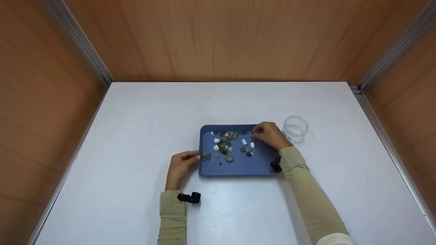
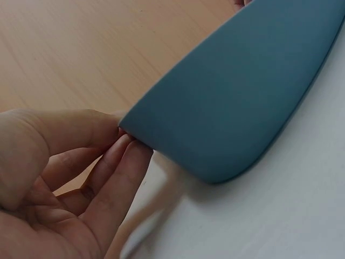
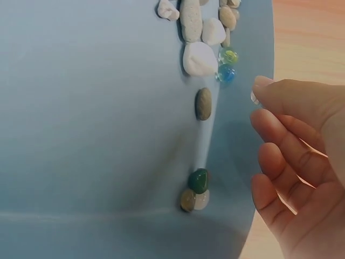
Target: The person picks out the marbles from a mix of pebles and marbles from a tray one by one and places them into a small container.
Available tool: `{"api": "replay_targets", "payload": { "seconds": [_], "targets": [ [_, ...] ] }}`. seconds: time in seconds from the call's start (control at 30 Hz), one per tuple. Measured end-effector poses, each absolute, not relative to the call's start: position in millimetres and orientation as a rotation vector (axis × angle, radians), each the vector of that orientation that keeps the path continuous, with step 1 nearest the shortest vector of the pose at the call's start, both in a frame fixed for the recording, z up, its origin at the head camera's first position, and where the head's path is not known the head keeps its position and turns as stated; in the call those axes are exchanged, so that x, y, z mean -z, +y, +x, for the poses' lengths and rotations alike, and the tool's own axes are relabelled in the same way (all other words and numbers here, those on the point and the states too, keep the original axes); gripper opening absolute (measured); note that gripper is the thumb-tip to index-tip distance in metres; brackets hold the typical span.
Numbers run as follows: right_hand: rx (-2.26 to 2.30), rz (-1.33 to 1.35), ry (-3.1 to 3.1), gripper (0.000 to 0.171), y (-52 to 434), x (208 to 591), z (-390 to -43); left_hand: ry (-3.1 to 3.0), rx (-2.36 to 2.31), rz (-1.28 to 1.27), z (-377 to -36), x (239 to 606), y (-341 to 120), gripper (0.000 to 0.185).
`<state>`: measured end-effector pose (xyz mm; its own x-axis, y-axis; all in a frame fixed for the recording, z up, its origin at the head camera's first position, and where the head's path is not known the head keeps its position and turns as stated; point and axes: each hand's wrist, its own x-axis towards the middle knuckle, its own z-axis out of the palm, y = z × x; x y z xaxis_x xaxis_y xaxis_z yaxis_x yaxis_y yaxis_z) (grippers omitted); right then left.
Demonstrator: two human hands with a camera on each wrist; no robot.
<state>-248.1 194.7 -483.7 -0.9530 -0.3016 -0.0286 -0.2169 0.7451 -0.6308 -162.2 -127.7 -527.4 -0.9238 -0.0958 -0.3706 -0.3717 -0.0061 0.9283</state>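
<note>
A blue rectangular tray [image 1: 238,169] lies on the table with many pebbles and glass marbles in it. My left hand [image 1: 180,166] pinches the tray's left rim, with thumb and fingertips meeting at the tray wall [image 2: 215,102] in the left wrist view. Over the tray's right side, my right hand [image 1: 270,134] holds a small clear glass marble [image 3: 255,97] between thumb and index finger, mostly hidden by the thumb. Near that hand in the right wrist view are a blue marble [image 3: 226,73], a white pebble [image 3: 199,59], a brown pebble [image 3: 203,104] and a dark green stone [image 3: 199,181].
A clear round plastic container [image 1: 295,126] stands on the white table [image 1: 119,153] just right of the tray. A few small greenish pieces [image 1: 287,138] show beside its base. Wooden panels [image 1: 221,41] border the table at the back and sides.
</note>
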Motion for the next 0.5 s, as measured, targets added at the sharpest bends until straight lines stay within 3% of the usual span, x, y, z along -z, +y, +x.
{"api": "replay_targets", "payload": {
  "seconds": [0.5],
  "targets": [
    [1.015,-0.426,2.831,0.017,203.9,473.0,-247.5,2.06,-2.048,-0.512,-163.6,528.6,-129.0,0.025]
  ]
}}
